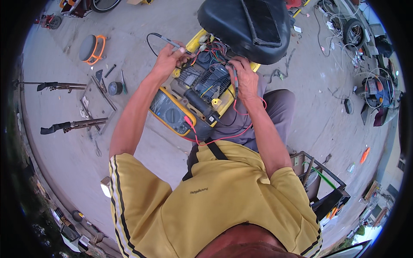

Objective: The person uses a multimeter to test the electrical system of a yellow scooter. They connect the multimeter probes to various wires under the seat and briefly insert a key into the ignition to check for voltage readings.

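In the head view, the person's left hand (168,61) has its fingers closed around a slim grey test probe (170,42) with a black lead, while the right hand (245,80) pinches a second probe (235,80) with a red lead, and whether either tip touches a contact cannot be told. Both hands are over the open bay of a yellow vehicle body (195,40), where bundled wires (220,48) lie beside a dark finned module (213,80) near a black padded seat (228,28). A yellow-edged digital multimeter (171,115) rests at the bay's near left side, a red plug (189,121) at its lower end.
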{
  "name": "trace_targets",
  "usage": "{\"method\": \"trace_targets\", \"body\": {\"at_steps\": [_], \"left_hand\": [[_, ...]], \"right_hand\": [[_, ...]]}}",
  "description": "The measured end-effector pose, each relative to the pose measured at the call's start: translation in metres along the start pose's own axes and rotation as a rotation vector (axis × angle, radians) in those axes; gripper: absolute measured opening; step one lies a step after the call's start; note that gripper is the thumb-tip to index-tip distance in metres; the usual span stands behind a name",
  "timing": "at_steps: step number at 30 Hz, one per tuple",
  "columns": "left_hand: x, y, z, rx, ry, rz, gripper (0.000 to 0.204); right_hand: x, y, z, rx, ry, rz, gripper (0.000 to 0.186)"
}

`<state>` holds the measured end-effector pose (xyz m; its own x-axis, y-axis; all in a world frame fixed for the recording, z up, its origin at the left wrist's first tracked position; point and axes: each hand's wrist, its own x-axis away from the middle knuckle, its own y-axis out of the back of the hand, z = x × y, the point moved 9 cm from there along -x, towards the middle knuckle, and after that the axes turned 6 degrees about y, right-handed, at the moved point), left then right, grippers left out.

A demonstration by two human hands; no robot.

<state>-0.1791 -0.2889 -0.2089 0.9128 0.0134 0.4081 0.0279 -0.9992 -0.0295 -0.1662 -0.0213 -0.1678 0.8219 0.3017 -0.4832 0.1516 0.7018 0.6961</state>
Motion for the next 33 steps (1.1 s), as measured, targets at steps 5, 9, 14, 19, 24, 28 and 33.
{"method": "trace_targets", "body": {"at_steps": [5,9,14,19,24,28,33], "left_hand": [[-0.005,0.0,0.003,0.022,-0.003,0.007,0.018],[-0.006,0.001,0.004,0.02,-0.014,0.013,0.015],[-0.011,0.004,0.01,0.051,0.002,0.008,0.015],[-0.016,0.007,0.015,0.053,0.018,0.021,0.015],[-0.014,0.004,0.013,0.055,0.028,0.003,0.014],[-0.013,0.004,0.011,0.06,0.024,0.016,0.014],[-0.017,0.005,0.014,0.053,0.026,0.048,0.013]], "right_hand": [[-0.004,-0.008,-0.02,0.07,-0.13,-0.003,0.014],[-0.005,-0.011,-0.025,0.048,-0.225,-0.008,0.014],[-0.002,-0.011,-0.028,0.053,-0.246,-0.04,0.012],[0.001,-0.009,-0.025,-0.031,-0.18,-0.058,0.013],[0.008,-0.005,-0.01,-0.053,-0.086,-0.009,0.02],[0.011,-0.006,-0.002,-0.047,-0.043,0.089,0.028],[0.008,-0.01,0.0,0.03,-0.035,0.122,0.035]]}}
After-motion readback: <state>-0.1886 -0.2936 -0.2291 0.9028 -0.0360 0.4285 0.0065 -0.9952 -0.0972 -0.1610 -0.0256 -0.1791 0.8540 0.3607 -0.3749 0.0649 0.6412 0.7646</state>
